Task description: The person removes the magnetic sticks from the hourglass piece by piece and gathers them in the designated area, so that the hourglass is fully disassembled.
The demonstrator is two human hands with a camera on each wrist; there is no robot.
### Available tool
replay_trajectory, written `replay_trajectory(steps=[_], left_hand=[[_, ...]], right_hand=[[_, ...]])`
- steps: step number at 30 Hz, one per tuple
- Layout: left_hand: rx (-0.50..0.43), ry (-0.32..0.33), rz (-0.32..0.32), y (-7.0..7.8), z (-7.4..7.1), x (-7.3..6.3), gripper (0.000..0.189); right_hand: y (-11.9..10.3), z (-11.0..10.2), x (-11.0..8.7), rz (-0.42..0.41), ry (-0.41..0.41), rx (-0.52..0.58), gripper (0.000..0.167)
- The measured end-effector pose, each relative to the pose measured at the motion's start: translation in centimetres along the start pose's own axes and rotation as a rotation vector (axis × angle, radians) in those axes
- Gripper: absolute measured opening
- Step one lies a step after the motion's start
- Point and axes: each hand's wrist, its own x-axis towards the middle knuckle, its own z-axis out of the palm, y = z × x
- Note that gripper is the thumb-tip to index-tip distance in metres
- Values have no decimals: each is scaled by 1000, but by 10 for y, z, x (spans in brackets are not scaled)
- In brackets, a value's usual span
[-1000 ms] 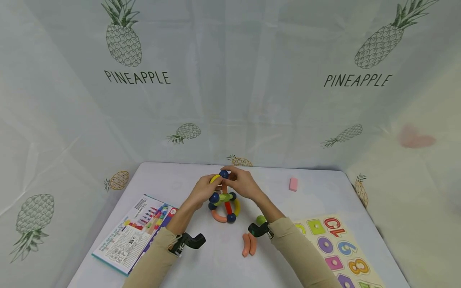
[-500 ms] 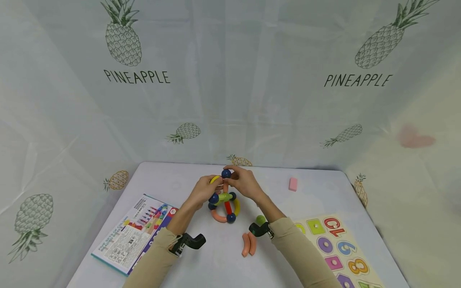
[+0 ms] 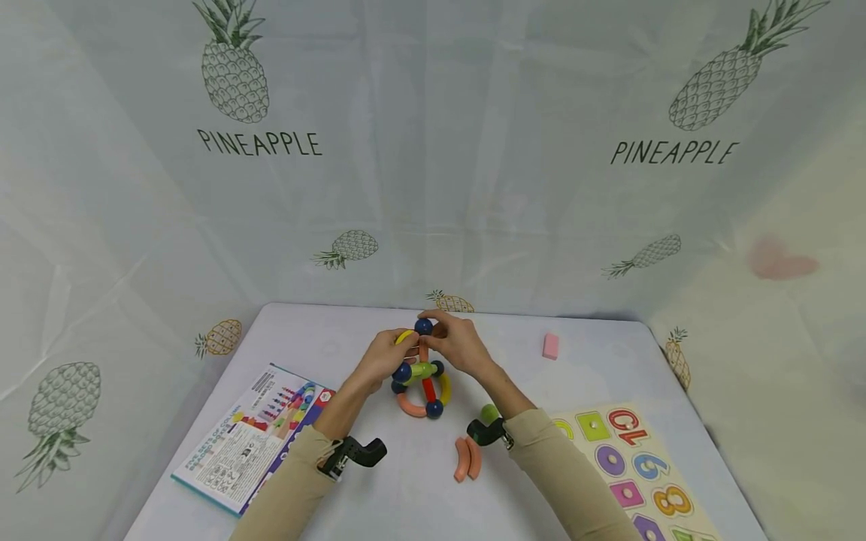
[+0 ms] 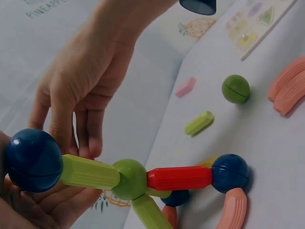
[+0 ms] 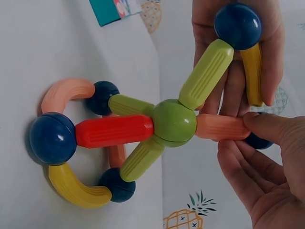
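Note:
A magnetic stick-and-ball structure stands on the table, with a green ball (image 5: 174,122) at its hub. From the hub run a red rod (image 5: 114,131), light green rods and a peach rod (image 5: 221,127); blue balls and curved rods form a ring at the base. My left hand (image 3: 380,358) pinches a yellow curved rod (image 5: 252,76), whose end meets a blue ball (image 5: 238,26) on a light green rod. My right hand (image 3: 463,347) grips the blue ball (image 3: 423,326) atop the peach rod, thumb at their joint. Fingers partly hide that ball in the right wrist view.
Two peach curved rods (image 3: 468,459) lie at the front, near a loose green ball (image 3: 490,412). A light green rod (image 4: 199,123) and a pink block (image 3: 551,346) lie to the right. A booklet (image 3: 253,439) sits left, a number puzzle board (image 3: 625,466) right.
The blue ball in my right hand has shifted slightly right since the earliest frame. Otherwise both hands and the structure hold nearly still.

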Motion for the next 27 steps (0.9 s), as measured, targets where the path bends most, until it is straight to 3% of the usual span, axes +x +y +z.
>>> replay_trajectory(steps=[10, 18, 27], left_hand=[[-4, -5, 4, 1, -1, -1, 36], [-2, -15, 9, -2, -1, -1, 37], [9, -7, 5, -3, -1, -1, 39]], right_hand=[[0, 2, 0, -27, 29, -5, 40], [-2, 0, 0, 3, 66, 127, 45], [8, -10, -6, 42, 64, 56, 43]])
